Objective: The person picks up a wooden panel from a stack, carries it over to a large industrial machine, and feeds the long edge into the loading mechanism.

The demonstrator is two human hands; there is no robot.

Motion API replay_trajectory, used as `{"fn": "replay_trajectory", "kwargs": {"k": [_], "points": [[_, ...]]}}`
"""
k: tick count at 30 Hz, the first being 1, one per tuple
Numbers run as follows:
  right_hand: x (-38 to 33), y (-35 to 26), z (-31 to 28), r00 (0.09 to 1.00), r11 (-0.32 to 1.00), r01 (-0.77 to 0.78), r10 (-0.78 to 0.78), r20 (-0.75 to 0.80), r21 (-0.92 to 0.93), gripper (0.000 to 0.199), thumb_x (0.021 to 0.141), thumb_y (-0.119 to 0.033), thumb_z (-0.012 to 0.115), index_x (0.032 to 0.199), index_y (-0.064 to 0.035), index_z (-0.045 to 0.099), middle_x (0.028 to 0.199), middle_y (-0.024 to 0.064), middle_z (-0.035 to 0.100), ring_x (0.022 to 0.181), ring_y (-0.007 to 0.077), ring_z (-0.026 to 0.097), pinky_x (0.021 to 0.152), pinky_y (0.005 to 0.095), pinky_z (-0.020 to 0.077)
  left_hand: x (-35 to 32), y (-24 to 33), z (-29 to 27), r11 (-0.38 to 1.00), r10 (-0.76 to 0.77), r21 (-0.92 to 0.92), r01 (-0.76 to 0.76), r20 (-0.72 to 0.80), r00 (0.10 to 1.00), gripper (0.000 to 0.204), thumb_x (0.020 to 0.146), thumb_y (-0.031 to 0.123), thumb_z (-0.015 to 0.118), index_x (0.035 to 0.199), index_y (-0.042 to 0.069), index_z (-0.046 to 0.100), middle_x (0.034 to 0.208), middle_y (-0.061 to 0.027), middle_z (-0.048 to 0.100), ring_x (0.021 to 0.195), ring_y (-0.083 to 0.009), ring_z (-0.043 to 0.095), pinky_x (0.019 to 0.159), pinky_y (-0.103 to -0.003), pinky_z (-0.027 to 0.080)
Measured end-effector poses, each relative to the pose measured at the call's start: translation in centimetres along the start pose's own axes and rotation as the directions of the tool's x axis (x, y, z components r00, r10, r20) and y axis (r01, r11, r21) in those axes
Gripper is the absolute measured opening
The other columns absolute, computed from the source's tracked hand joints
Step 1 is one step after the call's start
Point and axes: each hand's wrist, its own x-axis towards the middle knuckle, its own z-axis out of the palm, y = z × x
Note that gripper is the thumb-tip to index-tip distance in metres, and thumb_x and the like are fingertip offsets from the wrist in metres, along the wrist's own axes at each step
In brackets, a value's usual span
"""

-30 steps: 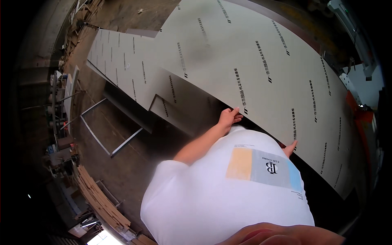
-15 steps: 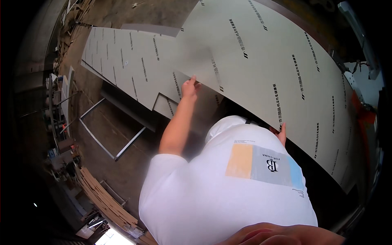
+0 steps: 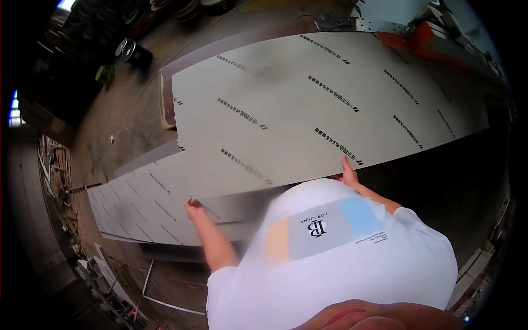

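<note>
Grey panel [image 3: 275,104], its face marked with dark print, stretches across the middle of the view, its near edge just in front of the white shirt [image 3: 352,258]. The right hand [image 3: 347,173] grasps that edge — thumb on top, other fingers partly hidden. The left hand [image 3: 193,209] is at the near left corner, fingers bent; whether it grips, I cannot tell. Leftward lies a second printed sheet [image 3: 129,206] — near a pale metal frame [image 3: 146,281].
</note>
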Motion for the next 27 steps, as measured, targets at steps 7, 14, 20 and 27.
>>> {"fn": "replay_trajectory", "kwargs": {"k": [7, 14, 20, 27], "points": [[-0.5, 0.9, 1.1, 0.994, 0.998, 0.057, -0.057, -0.098, -0.002, 0.061, 0.094, -0.055, 0.059, 0.130, -0.0072, 0.053, 0.115, 0.0105, 0.063, 0.100, 0.0255, 0.066, 0.083, 0.0435, 0.0571, 0.4, -6.7, -3.7, 0.911, -0.072, 0.411, -0.026, 0.220, 0.973, 0.014, 0.093, 0.018, 0.060, 0.079, 0.017, 0.059, 0.063, 0.0030, 0.051, 0.048, -0.0127, 0.042, 0.041, -0.029, 0.031], [1.8, 3.5, 1.2, 0.923, 0.971, 0.225, -0.189, -0.334, 0.074, 0.055, 0.083, -0.061, 0.070, 0.116, -0.0183, 0.061, 0.105, -0.0012, 0.064, 0.086, 0.0159, 0.062, 0.067, 0.0318, 0.0523, -6.7, -15.6, -2.2, 0.429, -0.447, 0.836, -0.342, 0.526, 0.724, 0.011, 0.093, 0.022, 0.058, 0.092, 0.013, 0.062, 0.079, -0.0019, 0.058, 0.066, -0.0162, 0.051, 0.055, -0.032, 0.039], [-1.1, 5.5, 7.8, 0.889, 0.945, 0.266, -0.164, -0.428, 0.189, 0.056, 0.082, -0.066, 0.067, 0.116, -0.0215, 0.063, 0.106, -0.0061, 0.065, 0.086, 0.0109, 0.060, 0.067, 0.0289, 0.0477, -9.7, -10.9, -3.9, 0.253, -0.613, 0.775, -0.579, 0.591, 0.524, 0.022, 0.093, 0.026, 0.057, 0.103, 0.009, 0.065, 0.092, -0.0062, 0.065, 0.081, -0.0193, 0.059, 0.067, -0.035, 0.046], [-0.7, 16.8, 14.3, 0.982, 1.000, 0.022, -0.026, -0.188, -0.021, 0.063, 0.082, -0.069, 0.064, 0.119, -0.0179, 0.060, 0.103, 0.0029, 0.063, 0.094, 0.0199, 0.060, 0.088, 0.0400, 0.0479, 1.1, -0.3, -12.1, 0.036, -0.524, 0.812, -0.583, 0.512, 0.680, 0.036, 0.093, 0.032, 0.056, 0.113, 0.005, 0.069, 0.105, -0.0109, 0.072, 0.096, -0.0224, 0.067, 0.080, -0.038, 0.053]]}}
